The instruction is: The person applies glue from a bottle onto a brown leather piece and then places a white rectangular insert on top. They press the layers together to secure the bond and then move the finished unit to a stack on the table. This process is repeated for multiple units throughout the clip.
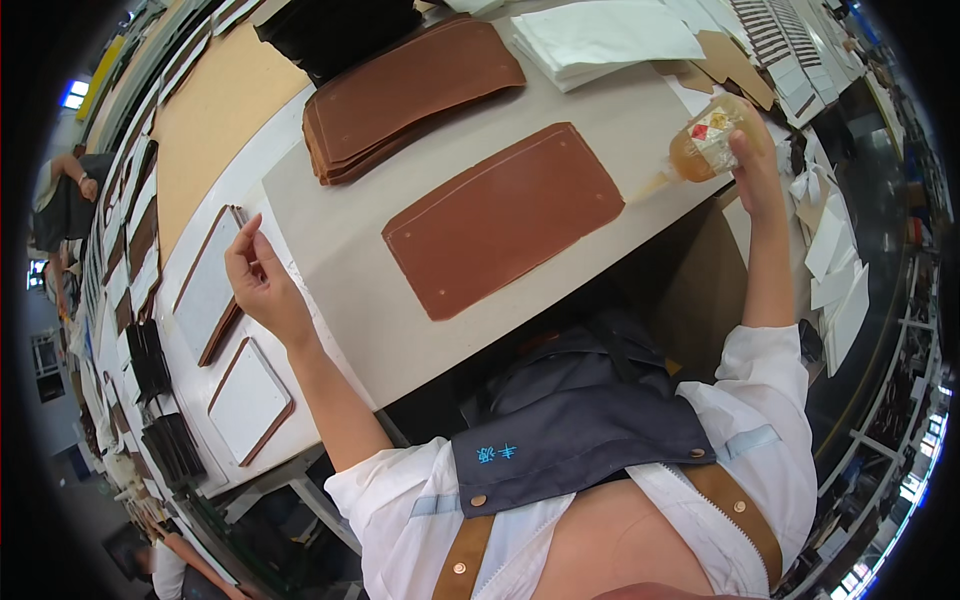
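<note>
My right hand (pixel 754 160) is wrapped round a squeeze bottle (pixel 703 140) of amber liquid, held tilted. Its pale tapered nozzle (pixel 650 187) points down and left, close to the right corner of a brown leather piece (pixel 505 222). That piece lies flat on the grey table board (pixel 345 265), with a pale line along its far edge and small marks near its corners. On the left, my left hand (pixel 262 280) is raised with loosely bent fingers and nothing visible in it. Below it is a stack of white-faced panels with brown edges (pixel 208 285).
Beyond the flat piece sits a stack of similar brown leather pieces (pixel 415 95), beside a black bundle (pixel 335 35) and folded white sheets (pixel 605 40). Another white-faced brown panel (pixel 250 400) lies nearer on the left. Other people work at the far left.
</note>
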